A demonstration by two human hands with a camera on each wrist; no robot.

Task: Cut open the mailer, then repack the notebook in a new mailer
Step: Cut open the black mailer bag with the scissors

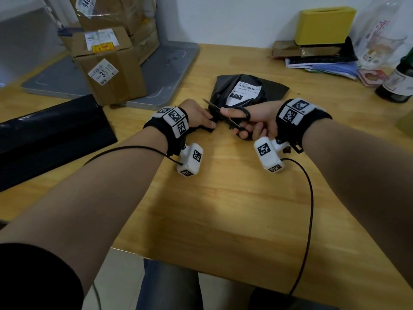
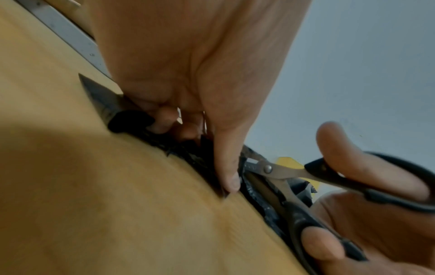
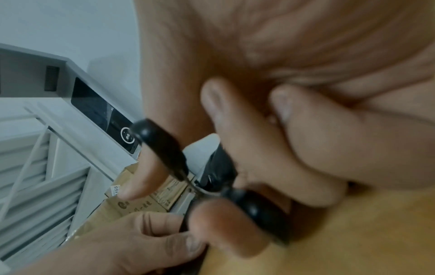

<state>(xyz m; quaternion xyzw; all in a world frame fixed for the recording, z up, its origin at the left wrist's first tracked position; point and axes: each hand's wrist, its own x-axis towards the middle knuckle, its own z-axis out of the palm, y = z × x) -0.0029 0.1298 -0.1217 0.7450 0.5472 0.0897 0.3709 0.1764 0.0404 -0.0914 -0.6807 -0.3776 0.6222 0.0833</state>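
Observation:
A black mailer [image 1: 250, 86] with a white label lies on the wooden table [image 1: 223, 198]; what it holds is hidden. My left hand [image 1: 209, 123] pinches its near left edge, thumb [image 2: 227, 173] pressing the black film [image 2: 188, 148] down. My right hand [image 1: 238, 124] grips black-handled scissors [image 1: 232, 118], thumb in one loop and fingers in the other [image 3: 254, 208]. The blades stand apart across the mailer's near edge, with one tip [image 2: 94, 89] sticking out past my left hand. A second, flat black mailer [image 1: 51, 135] lies at the left.
Taped cardboard boxes [image 1: 107, 66] stand on a grey platform [image 1: 165, 70] at the back left. A yellow box [image 1: 324, 25] on stacked papers, a plastic bag and a dark bottle [image 1: 400, 81] sit at the back right. Wrist-camera cables [image 1: 308, 198] trail over the near table.

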